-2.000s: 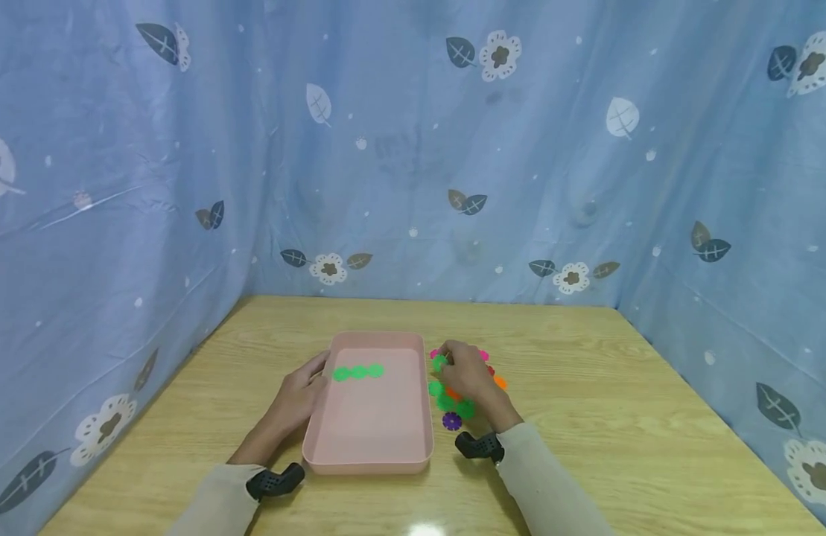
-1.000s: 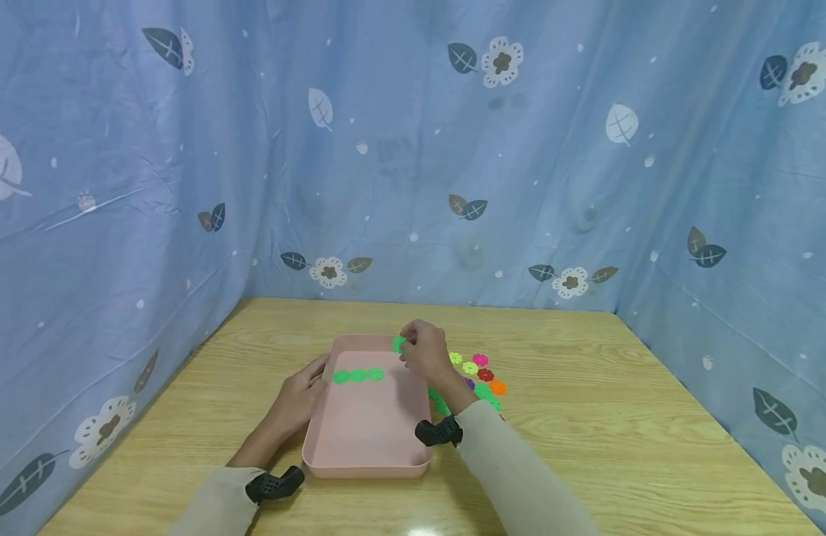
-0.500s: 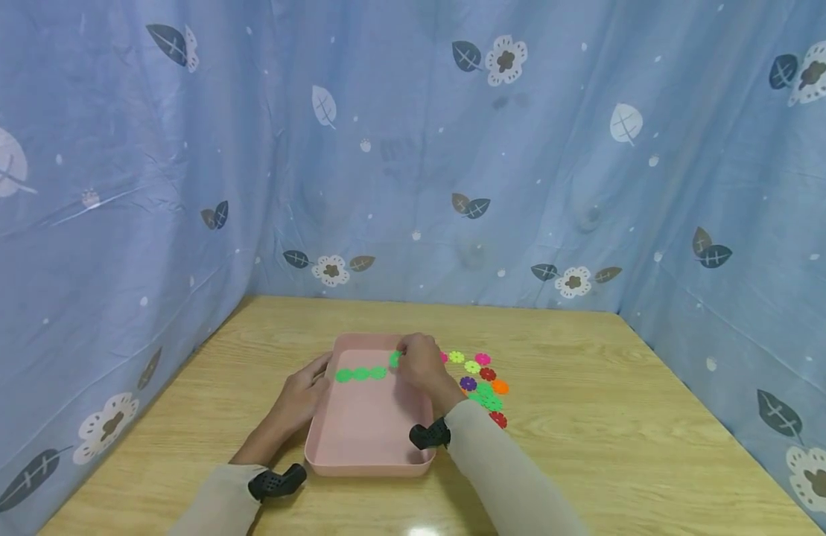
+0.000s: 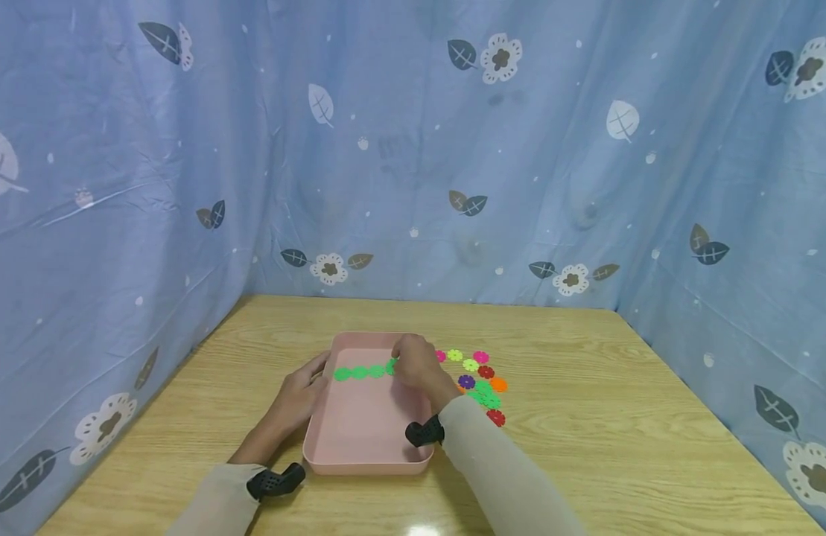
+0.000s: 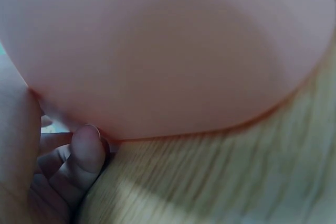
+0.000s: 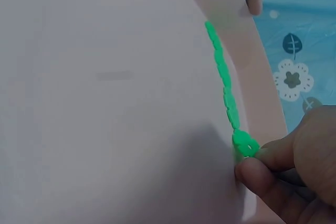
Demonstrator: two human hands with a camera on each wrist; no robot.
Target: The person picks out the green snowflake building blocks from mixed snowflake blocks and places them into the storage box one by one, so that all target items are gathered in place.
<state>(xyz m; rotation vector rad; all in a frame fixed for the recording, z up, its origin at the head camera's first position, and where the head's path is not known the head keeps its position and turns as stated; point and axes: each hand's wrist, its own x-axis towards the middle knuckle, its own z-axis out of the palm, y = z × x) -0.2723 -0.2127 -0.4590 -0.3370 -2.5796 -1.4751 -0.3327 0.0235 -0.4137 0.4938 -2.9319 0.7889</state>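
Observation:
A shallow pink tray (image 4: 369, 424) lies on the table, and my left hand (image 4: 300, 394) holds its left side. In the left wrist view, curled fingertips (image 5: 87, 149) meet the tray's outer edge. Across the far part of the tray runs a row of green flower-shaped plastic discs (image 4: 360, 372). At its right end my right hand (image 4: 419, 368) pinches another green disc (image 6: 245, 144) between thumb and forefinger. In the right wrist view that disc touches the row's end and is tilted against it; whether their slots interlock I cannot tell.
Right of the tray lie loose flower discs: a green cluster (image 4: 485, 394), a purple one (image 4: 466, 382), an orange one (image 4: 498, 385), plus red, yellow and pink ones. A blue patterned curtain (image 4: 413, 149) surrounds the wooden table (image 4: 587, 417) at its back and sides.
My right hand has carried a green disc from the loose discs leftward over the tray's rim and down to the row's right end. My left hand has stayed at the tray's left side.

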